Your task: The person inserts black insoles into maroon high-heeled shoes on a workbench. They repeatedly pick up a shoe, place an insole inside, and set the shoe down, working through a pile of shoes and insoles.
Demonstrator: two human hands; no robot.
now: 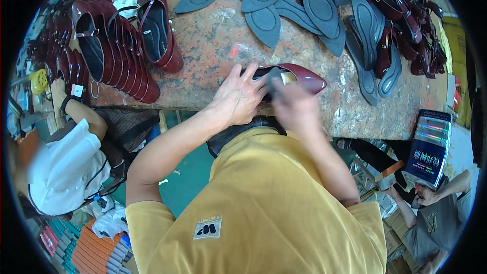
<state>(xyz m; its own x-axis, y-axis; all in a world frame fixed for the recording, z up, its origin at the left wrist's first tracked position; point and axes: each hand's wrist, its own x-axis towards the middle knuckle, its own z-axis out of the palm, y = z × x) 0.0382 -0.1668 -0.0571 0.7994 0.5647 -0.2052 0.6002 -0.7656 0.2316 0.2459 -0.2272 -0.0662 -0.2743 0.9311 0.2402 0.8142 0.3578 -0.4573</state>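
Observation:
A shiny burgundy pointed shoe (pixel 306 76) lies at the table's near edge, its toe toward the right. My left hand (pixel 238 94) is closed round its heel end, fingers over the rim. Over the shoe's opening is my right hand (pixel 297 104), smeared by motion, with a dark grey insole (pixel 274 82) at its fingers, partly hidden by the hand. A pale yellowish patch shows inside the shoe beside the insole.
Loose grey insoles (pixel 319 5) lie heaped at the far middle and right. Burgundy shoes (pixel 116 50) stand in a row at left, with more shoes (pixel 401 20) piled far right. A dark blue tin (pixel 431 147) stands near the right corner. Other people sit at both sides.

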